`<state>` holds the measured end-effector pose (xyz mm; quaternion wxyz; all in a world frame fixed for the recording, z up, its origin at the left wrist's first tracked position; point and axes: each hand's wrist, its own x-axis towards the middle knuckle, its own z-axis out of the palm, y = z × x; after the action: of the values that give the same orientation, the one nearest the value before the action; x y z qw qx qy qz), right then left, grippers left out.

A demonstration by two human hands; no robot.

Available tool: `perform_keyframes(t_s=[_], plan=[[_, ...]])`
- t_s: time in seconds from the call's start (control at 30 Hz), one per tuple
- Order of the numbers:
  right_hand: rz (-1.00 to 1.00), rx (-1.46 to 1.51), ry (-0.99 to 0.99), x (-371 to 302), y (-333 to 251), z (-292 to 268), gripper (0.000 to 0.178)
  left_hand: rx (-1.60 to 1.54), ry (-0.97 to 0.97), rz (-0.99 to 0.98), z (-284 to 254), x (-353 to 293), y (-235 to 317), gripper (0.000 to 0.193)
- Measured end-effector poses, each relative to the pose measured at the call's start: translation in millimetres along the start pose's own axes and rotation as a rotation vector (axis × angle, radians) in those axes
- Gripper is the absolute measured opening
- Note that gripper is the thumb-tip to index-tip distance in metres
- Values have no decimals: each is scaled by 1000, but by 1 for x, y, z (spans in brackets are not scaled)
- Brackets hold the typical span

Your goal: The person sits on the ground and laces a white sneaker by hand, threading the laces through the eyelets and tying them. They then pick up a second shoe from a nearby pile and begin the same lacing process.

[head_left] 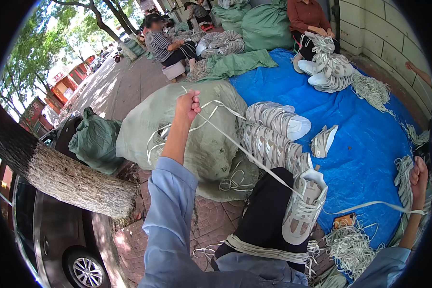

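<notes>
A beige and white sneaker [304, 204] rests on my thigh with its laces partly threaded. From it a pale flat shoelace [254, 161] runs taut up to my left hand [188, 104], which is closed on it in front of a large sack. The other lace end [360, 207] stretches right across my right wrist. My right hand [419, 174] is raised at the far right, its fingers curled closed; the lace seems to run into it, though the grip is partly hidden. A bundle of spare laces [269, 250] lies across my lap.
A row of nested shoe uppers [273, 144] and a single upper [324, 141] lie on the blue tarp [365, 163]. Beside my leg is a lace heap [350, 245]. The pale green sack [197, 139], a tree trunk [81, 180] and a car [53, 235] stand left. Other people [165, 43] sit behind.
</notes>
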<state>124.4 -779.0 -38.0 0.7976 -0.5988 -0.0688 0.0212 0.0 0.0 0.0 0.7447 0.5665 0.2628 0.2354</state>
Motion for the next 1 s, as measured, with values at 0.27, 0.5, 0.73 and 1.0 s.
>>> perform_keyframes(t_s=[0.27, 0.5, 0.73, 1.0], plan=[[200, -1186, -358, -44, 83, 71, 23, 308, -38, -210, -18, -39, -69, 26], [827, -477, -357, -91, 118, 83, 38, 88, 46, -143, -68, -18, -40, 24], [935, -806, -467, -115, 124, 77, 42, 64, -17, -278, -108, -22, -76, 19], [693, -146, 193, -198, 123, -9, 41, -191, 44, -79, -102, -9, -78, 12]])
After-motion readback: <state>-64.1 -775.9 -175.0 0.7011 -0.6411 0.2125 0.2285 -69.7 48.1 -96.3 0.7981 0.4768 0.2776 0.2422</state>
